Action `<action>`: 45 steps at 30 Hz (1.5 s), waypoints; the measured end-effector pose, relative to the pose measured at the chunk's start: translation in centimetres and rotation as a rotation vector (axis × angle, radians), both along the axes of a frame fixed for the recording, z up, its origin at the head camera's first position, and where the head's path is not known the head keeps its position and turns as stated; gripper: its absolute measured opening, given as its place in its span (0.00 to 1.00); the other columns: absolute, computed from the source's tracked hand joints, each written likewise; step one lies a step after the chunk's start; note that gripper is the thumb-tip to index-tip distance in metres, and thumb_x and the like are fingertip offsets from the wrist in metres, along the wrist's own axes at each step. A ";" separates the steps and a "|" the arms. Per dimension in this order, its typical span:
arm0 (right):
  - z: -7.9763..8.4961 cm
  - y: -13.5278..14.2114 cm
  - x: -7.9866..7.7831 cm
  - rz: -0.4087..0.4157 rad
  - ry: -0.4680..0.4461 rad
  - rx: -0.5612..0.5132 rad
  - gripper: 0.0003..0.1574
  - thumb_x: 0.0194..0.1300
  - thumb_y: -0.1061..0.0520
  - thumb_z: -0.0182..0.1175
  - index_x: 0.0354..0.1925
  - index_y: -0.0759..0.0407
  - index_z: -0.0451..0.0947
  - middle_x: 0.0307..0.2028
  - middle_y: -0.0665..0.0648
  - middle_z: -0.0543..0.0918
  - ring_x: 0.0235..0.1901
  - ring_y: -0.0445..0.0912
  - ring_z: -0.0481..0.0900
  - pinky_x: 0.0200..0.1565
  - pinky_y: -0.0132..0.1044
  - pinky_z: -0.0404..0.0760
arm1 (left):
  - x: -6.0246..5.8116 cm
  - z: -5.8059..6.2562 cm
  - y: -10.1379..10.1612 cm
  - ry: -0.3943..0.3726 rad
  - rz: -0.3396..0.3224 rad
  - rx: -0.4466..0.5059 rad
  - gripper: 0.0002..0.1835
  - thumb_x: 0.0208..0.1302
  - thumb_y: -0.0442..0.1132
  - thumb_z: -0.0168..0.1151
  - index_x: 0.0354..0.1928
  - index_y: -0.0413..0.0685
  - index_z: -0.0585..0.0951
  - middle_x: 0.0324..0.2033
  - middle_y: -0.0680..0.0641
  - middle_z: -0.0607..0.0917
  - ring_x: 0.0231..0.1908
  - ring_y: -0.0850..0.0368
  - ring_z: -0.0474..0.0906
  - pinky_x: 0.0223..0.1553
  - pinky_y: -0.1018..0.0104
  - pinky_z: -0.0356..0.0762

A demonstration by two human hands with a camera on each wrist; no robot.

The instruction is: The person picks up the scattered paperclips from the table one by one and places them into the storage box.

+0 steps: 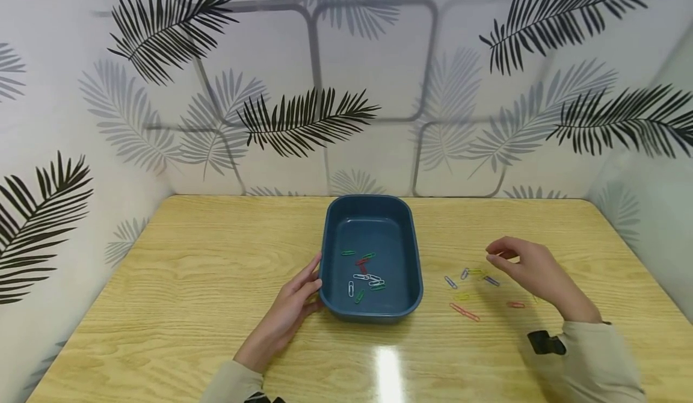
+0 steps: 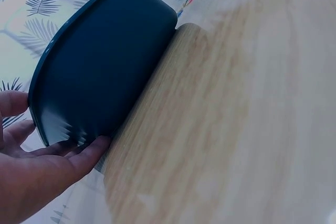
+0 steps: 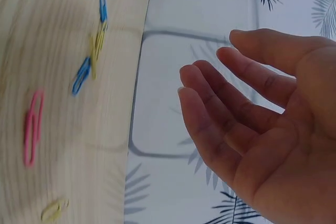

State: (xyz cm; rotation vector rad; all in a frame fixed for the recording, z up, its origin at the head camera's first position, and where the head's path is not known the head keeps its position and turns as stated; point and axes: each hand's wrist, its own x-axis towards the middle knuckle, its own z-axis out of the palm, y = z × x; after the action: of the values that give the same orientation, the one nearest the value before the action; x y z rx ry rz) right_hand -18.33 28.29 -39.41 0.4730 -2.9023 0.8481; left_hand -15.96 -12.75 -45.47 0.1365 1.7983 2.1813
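Observation:
A deep blue rectangular bin stands on the table. Against its left outer wall rests my left hand, thumb at the rim and fingers loosely extended; in the left wrist view, fingertips reach low along the wall. Inside lie green, red and white paper clips. My right hand hovers above the table, fingers relaxed and slightly bent, nothing between them. Below and left of it are scattered blue, yellow and pinkish-red paper clips.
The wooden table reaches back to a wall with a leaf pattern. Another pinkish-red clip lies near the right forearm, with a yellow clip close by it. Light glares off the tabletop in front of the bin.

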 end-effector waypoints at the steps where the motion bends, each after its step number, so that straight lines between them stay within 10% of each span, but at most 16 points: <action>1: -0.1 0.3 0.1 -0.008 -0.001 0.005 0.13 0.68 0.59 0.60 0.45 0.68 0.80 0.40 0.62 0.83 0.42 0.60 0.80 0.41 0.55 0.77 | 0.0 0.0 0.0 0.000 0.001 -0.001 0.29 0.75 0.35 0.45 0.76 0.53 0.56 0.68 0.35 0.63 0.65 0.42 0.62 0.58 0.52 0.67; 26: -2.3 6.5 0.2 -0.070 -0.263 0.148 0.21 0.59 0.57 0.67 0.42 0.75 0.76 0.33 0.63 0.82 0.35 0.59 0.80 0.34 0.49 0.77 | 0.0 -0.1 -0.1 0.005 -0.016 0.005 0.30 0.75 0.36 0.46 0.76 0.54 0.55 0.70 0.35 0.60 0.66 0.41 0.62 0.57 0.53 0.67; 45: -3.4 6.5 -0.2 -0.036 -0.242 0.151 0.09 0.51 0.68 0.68 0.30 0.66 0.76 0.27 0.55 0.80 0.29 0.47 0.76 0.32 0.44 0.73 | 0.0 0.1 -0.2 0.006 -0.023 0.006 0.30 0.75 0.37 0.46 0.76 0.54 0.55 0.70 0.36 0.59 0.66 0.42 0.61 0.57 0.54 0.67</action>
State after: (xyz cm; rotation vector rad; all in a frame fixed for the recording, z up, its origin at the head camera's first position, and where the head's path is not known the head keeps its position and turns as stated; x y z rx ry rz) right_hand -18.54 34.76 -42.86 0.3500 -3.2025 0.7312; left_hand -15.97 -12.94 -45.40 0.1638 1.7850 2.1723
